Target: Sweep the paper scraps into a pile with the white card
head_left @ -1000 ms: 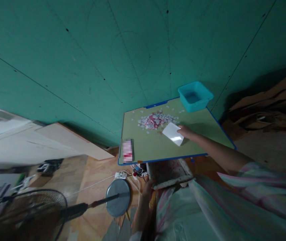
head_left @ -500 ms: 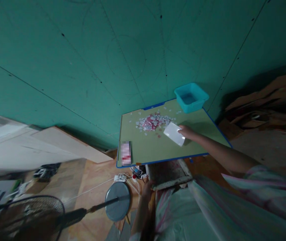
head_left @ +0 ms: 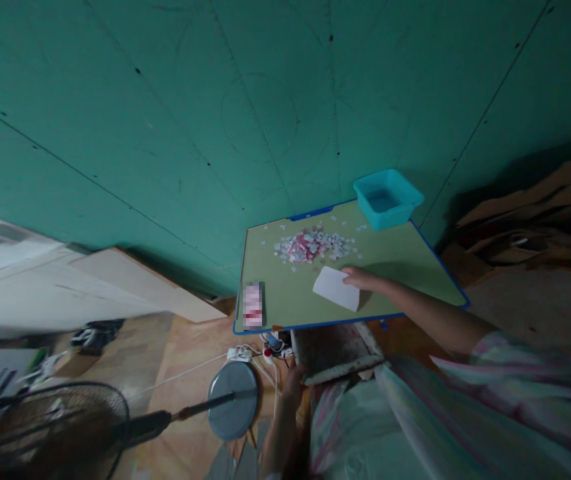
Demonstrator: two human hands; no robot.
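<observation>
My right hand [head_left: 358,278] grips the upper right edge of a thin white card [head_left: 336,289], its thumb on top. The card is tilted over the front part of the table [head_left: 285,293]. Behind the card, apart from it, lies a loose heap of small pink and white pieces [head_left: 310,245], with a few scattered around. Down below the front edge, my left hand [head_left: 293,383] is at the left corner of a worn, dirty grey tray [head_left: 340,373]. Its fingers are dim and partly hidden, so their grip is unclear.
A turquoise basin [head_left: 388,207] stands at the table's back right corner. A blurred-out pink object [head_left: 253,305] lies front left. Below are a round grey stool [head_left: 233,400], cables and a net [head_left: 65,427]. A green wall [head_left: 265,100] rises behind; cardboard [head_left: 540,207] leans right.
My right hand has drawn the white card towards the front edge and slightly left, away from the heap. The left hand stays by the tray. The view has shifted slightly.
</observation>
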